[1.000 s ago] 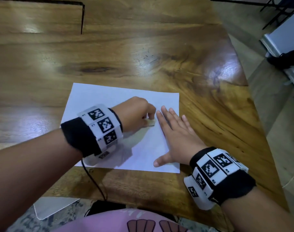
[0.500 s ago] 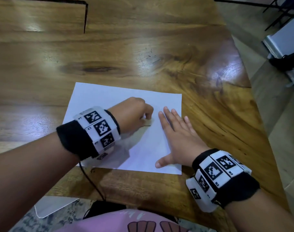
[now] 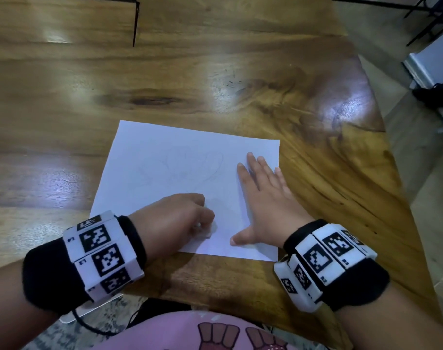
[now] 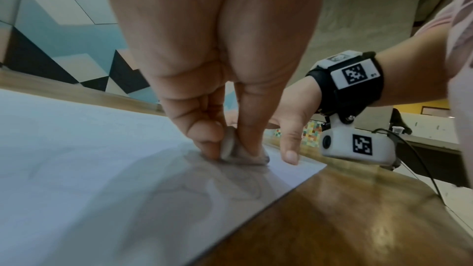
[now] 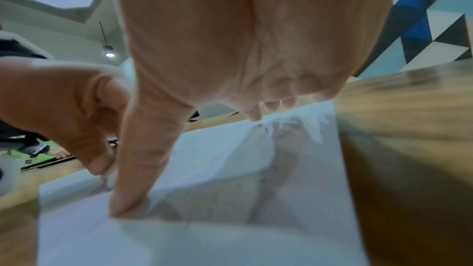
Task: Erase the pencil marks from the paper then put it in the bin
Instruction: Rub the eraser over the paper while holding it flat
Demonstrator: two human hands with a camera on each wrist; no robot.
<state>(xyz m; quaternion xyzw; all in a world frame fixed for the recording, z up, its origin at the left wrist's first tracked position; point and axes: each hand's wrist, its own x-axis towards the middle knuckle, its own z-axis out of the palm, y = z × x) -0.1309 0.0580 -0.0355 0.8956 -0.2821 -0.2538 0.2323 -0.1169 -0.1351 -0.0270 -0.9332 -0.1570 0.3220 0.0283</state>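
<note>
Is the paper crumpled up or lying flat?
Flat. The paper lies spread on the table, straight edges showing, with the right hand pressing it down.

office lounge: geometric wall (image 4: 64, 33)

Left hand (image 4: 217, 80) rubbing eraser (image 4: 229, 147) on paper (image 4: 102, 189)
Eraser pinched in fingertips, pressed on faint pencil marks (image 4: 230, 185); right hand (image 4: 289, 128) flat on paper near table (image 4: 345, 219) edge.
</note>
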